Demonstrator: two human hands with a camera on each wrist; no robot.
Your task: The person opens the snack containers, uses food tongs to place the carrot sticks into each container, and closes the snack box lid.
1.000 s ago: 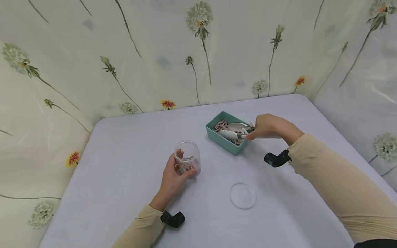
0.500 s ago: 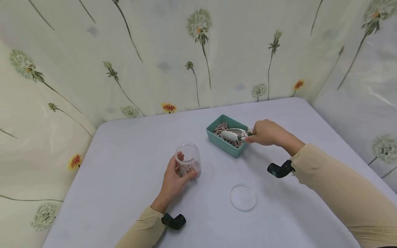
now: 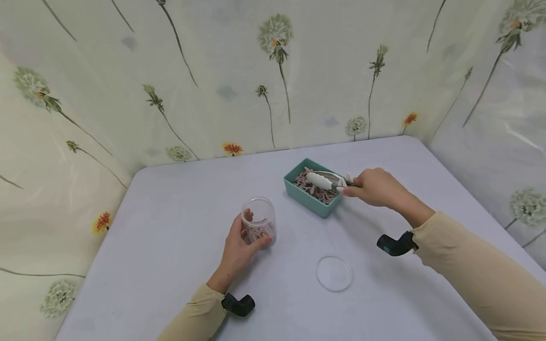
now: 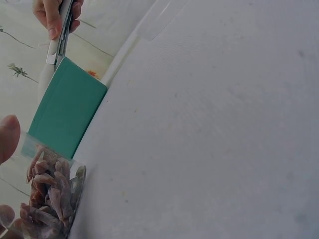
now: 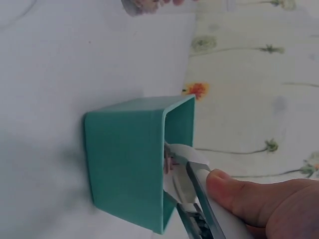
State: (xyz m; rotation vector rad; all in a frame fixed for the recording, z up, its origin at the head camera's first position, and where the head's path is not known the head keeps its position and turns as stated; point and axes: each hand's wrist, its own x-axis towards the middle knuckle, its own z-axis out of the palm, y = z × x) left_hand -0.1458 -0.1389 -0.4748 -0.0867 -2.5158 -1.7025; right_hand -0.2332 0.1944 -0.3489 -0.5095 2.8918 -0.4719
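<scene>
My left hand (image 3: 236, 248) grips a clear round jar (image 3: 259, 213) standing on the table, fingers behind it and thumb at the front. In the left wrist view, wrinkled pinkish-brown pieces (image 4: 50, 186) fill its lower part. My right hand (image 3: 377, 187) holds kitchen tongs (image 3: 320, 181) with white tips and metal arms. Those tips reach into the green rectangular box (image 3: 304, 201), over similar pieces (image 3: 317, 192). The right wrist view shows the tong arms (image 5: 204, 199) somewhat apart; whether they hold a piece is hidden by the box wall.
A clear round lid (image 3: 334, 256) lies on the white tabletop (image 3: 192, 213), nearer to me than the box. A flower-printed sheet (image 3: 204, 113) hangs behind the table and along its sides. Black wrist cameras (image 3: 239, 305) stick out from both sleeves.
My right hand has drawn back slightly to the right, and the tongs have shifted with it, showing more of the pieces in the box. The left hand keeps holding the jar in place.
</scene>
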